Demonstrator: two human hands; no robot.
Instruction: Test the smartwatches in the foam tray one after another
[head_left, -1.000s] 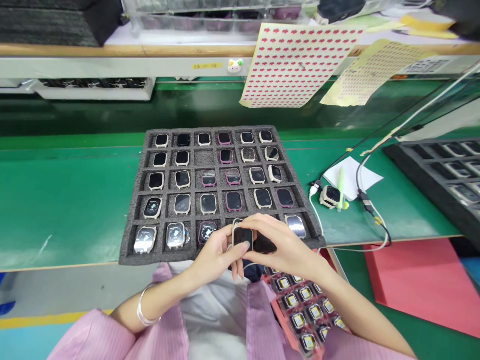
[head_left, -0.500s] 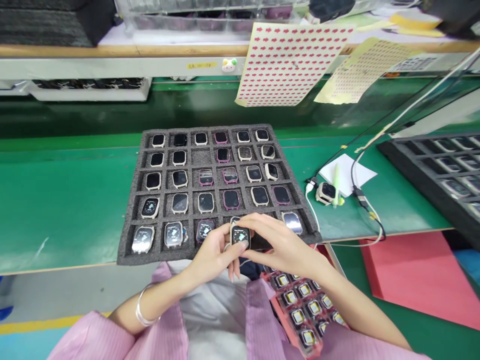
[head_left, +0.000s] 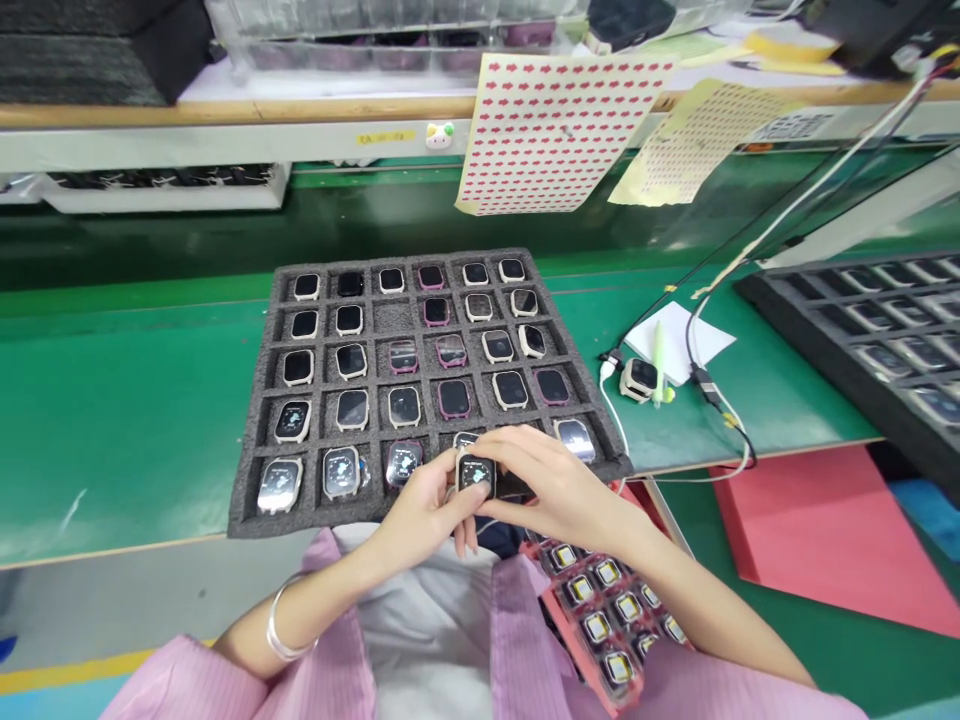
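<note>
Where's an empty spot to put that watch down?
Widest bare patch for the held watch: the green mat left of the foam tray. Another strip runs behind the tray. One cell near its far edge is empty. Right of it is crowded: cables, paper, a charging watch, a black tray.

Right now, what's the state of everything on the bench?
held watch: screen lit, gripped by left hand and right hand
foam tray: nearly full, one empty cell showing in second row
front-row watches: some screens lit
watch by the cable: screen dark
pen: lying on paper
red tray: filled with small parts
</note>
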